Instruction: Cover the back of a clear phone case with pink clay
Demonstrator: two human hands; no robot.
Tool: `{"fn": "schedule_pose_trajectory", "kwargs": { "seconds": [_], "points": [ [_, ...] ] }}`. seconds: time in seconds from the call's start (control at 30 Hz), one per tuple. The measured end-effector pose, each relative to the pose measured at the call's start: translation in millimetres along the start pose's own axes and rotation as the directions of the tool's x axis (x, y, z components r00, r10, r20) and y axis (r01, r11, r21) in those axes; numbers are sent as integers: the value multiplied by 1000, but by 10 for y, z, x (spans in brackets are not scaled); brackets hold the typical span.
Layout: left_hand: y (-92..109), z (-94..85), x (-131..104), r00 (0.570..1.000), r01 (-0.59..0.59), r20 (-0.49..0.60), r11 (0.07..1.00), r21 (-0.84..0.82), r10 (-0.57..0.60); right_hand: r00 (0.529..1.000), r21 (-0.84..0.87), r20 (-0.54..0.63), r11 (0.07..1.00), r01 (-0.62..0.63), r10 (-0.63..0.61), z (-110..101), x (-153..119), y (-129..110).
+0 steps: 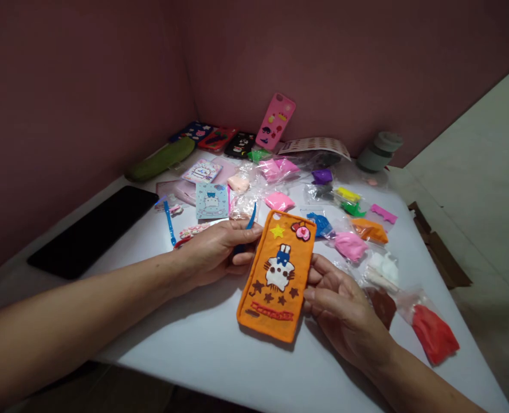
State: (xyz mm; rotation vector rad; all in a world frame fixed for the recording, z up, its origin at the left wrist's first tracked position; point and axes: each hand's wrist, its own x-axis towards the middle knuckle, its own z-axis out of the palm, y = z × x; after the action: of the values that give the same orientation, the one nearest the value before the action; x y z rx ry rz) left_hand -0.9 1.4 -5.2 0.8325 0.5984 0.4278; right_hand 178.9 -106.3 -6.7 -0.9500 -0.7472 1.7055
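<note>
Phone case (277, 275), orange, sits tilted over white table (172, 344). Right hand (347, 307) grasps its right edge, so case lies left of that grip; left hand (215, 246) pinches blue tool (251, 217) beside upper left edge, case contact unclear.

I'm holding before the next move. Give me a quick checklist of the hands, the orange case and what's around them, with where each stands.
1. Right hand on the orange case: ok, fingers and thumb at its right edge.
2. Blue tool secured: ok, in the left hand.
3. Decorated side facing the camera: ok.
4. Yellow star firmly stuck down: cannot tell by sight.
5. Left hand touching the case: cannot tell; the thumb tip is right by the left edge.
6. Brown packet fully in sight: not ok, the right hand partly hides it.
</note>
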Motion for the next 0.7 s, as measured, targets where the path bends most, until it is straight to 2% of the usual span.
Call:
{"fn": "schedule_pose_trajectory", "kwargs": {
  "seconds": [0.7],
  "points": [
    [-9, -19, 0, 1000, -9, 19, 1000, 18, 9, 999, 40, 37, 999, 15, -16, -22, 7, 17]
  ]
}}
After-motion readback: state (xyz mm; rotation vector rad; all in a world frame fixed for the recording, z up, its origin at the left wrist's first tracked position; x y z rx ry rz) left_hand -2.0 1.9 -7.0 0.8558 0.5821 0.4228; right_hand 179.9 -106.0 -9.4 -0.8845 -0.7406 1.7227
